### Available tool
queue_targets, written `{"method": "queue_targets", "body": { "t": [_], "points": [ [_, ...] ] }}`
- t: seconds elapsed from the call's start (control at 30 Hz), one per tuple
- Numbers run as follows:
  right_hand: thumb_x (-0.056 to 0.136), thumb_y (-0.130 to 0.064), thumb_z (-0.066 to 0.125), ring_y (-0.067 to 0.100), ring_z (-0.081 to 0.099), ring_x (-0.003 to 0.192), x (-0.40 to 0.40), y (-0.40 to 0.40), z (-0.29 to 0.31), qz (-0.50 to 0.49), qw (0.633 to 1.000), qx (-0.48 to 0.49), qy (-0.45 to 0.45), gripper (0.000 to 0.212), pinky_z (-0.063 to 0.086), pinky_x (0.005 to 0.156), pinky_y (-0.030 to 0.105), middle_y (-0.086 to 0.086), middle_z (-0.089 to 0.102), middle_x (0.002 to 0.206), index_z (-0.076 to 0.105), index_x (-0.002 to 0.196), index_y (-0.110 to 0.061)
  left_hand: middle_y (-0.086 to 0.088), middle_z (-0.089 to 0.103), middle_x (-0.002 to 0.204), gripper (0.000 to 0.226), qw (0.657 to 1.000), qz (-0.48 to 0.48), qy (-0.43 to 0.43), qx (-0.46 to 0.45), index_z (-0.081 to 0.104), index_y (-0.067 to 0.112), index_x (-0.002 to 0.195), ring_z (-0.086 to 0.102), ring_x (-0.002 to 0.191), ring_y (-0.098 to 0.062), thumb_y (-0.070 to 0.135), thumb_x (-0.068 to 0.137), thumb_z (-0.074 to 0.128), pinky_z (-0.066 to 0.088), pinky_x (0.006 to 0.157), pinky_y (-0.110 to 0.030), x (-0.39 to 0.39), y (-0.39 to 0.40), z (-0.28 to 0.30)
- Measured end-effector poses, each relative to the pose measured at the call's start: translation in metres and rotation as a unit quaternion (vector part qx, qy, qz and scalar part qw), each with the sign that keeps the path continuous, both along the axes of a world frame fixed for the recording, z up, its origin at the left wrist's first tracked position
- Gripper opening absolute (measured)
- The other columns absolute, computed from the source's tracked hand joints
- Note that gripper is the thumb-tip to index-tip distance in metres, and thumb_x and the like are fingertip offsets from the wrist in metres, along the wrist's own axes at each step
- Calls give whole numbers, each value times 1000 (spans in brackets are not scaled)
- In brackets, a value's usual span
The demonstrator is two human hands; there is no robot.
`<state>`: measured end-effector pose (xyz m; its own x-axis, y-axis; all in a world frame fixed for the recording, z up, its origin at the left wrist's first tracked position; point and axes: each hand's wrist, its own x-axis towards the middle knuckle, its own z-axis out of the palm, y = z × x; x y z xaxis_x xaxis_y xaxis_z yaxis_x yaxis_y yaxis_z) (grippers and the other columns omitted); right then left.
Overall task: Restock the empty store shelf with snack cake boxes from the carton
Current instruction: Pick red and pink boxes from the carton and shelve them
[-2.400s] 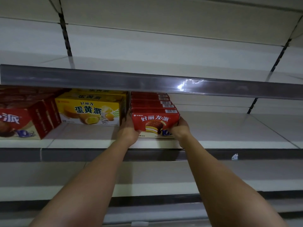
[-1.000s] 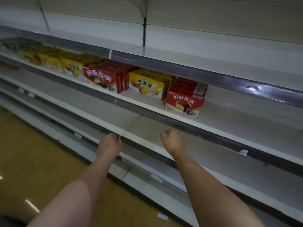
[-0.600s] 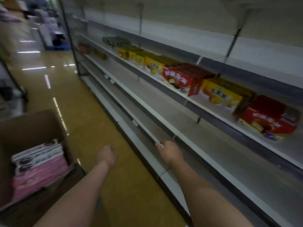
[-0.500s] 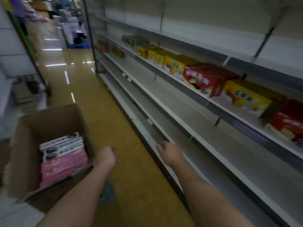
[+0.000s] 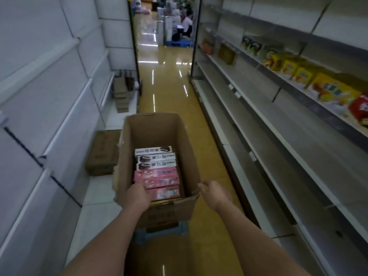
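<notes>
A: How are the hands placed?

B: The left hand (image 5: 137,196) is reached over the near rim of the carton (image 5: 179,136), its fingers curled down at the nearest pink box (image 5: 165,193); whether that box is actually gripped cannot be told, since the fingertips are hidden behind the hand. The right hand (image 5: 214,193) is held just outside the carton's near right corner, fingers spread and loosely bent, with nothing held.

A: And the carton itself?

B: It is seen open-topped at twelve o'clock from the hands, set on a blue stool (image 5: 159,234) on the yellow floor (image 5: 165,100). Inside, pink boxes are packed toward the near end and white boxes (image 5: 154,156) toward the far end.

A: Where is the shelf to be filled?

B: The shelving (image 5: 278,156) is found from one to four o'clock, its lower levels bare. On an upper level, yellow boxes (image 5: 330,90) are lined up, and a red box (image 5: 359,108) is partly cut off at three o'clock.

A: Anything on the other side?

B: A closed brown case (image 5: 103,152) is set on the white ledge at ten o'clock, and a stack of brown items (image 5: 121,96) is seen farther off at eleven.
</notes>
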<state>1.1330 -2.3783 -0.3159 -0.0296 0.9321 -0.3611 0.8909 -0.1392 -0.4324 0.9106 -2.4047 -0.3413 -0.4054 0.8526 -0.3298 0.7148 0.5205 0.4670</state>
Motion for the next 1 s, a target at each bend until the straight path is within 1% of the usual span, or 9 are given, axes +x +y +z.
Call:
{"method": "queue_targets", "body": {
  "t": [0.07, 0.17, 0.27, 0.37, 0.5, 0.6, 0.67, 0.83, 1.0],
  "points": [
    [101, -40, 39, 22, 56, 116, -19, 11, -11, 9, 1000, -10, 10, 39, 46, 93, 34, 5, 58, 129, 53, 130, -18, 2, 65, 101, 17, 1000, -3, 4, -8, 62, 19, 106, 61, 95, -21, 29, 94, 54, 43, 72, -28, -12, 3, -11],
    [100, -41, 41, 21, 57, 115, -39, 32, -27, 18, 999, -26, 17, 41, 47, 95, 36, 5, 59, 128, 51, 132, -18, 4, 62, 101, 12, 1000, 12, -4, -20, 61, 19, 102, 58, 92, -18, 27, 94, 57, 42, 74, -28, -25, 11, -30],
    [100, -43, 41, 19, 60, 106, -55, 56, -46, 41, 998, -38, 4, 38, 50, 87, 32, 3, 63, 119, 55, 126, -19, 1, 62, 101, 14, 999, 27, -8, -31, 60, 19, 105, 55, 88, -16, 27, 94, 57, 42, 72, -28, -35, 24, -51],
    [100, -42, 40, 20, 59, 106, -62, 80, -68, 92, 994, -52, -20, 38, 47, 81, 30, 4, 63, 120, 56, 124, -17, -4, 62, 112, 23, 998, 24, -29, -55, 59, 14, 114, 60, 100, -22, 25, 93, 57, 49, 79, -31, -39, 40, -72],
    [99, -39, 44, 19, 58, 97, -66, 110, -100, 119, 986, -120, -19, 33, 42, 71, 27, 4, 63, 117, 58, 119, -17, -10, 57, 120, 36, 993, 13, -55, -103, 54, 13, 123, 59, 107, -27, 28, 91, 58, 50, 87, -36, -48, 58, -100],
    [97, -36, 48, 22, 58, 108, -73, 129, -126, 140, 975, -168, -30, 36, 47, 84, 30, 6, 60, 124, 54, 126, -14, -13, 56, 124, 43, 986, 9, -72, -153, 49, 16, 128, 55, 113, -31, 31, 89, 58, 47, 94, -38, -57, 71, -122],
    [97, -34, 49, 23, 57, 113, -79, 137, -141, 145, 969, -197, -23, 37, 47, 92, 33, 7, 60, 128, 54, 129, -17, -15, 49, 131, 52, 977, 19, -74, -201, 44, 17, 133, 51, 118, -33, 33, 87, 61, 44, 98, -39, -60, 79, -135],
    [98, -42, 46, 23, 56, 113, -89, 144, -175, 99, 950, -297, 13, 38, 44, 89, 31, 6, 58, 129, 56, 129, -22, -17, 27, 146, 75, 952, 34, -88, -292, 22, 12, 147, 45, 127, -33, 32, 89, 64, 39, 103, -35, -59, 92, -170],
    [96, -19, 51, 25, 57, 113, -89, 144, -213, 66, 929, -363, -22, 36, 48, 98, 36, 10, 58, 127, 53, 132, -16, -16, 11, 152, 84, 939, 69, -110, -318, 9, 8, 149, 38, 132, -32, 28, 89, 64, 36, 104, -32, -55, 105, -198]
  ]
}}
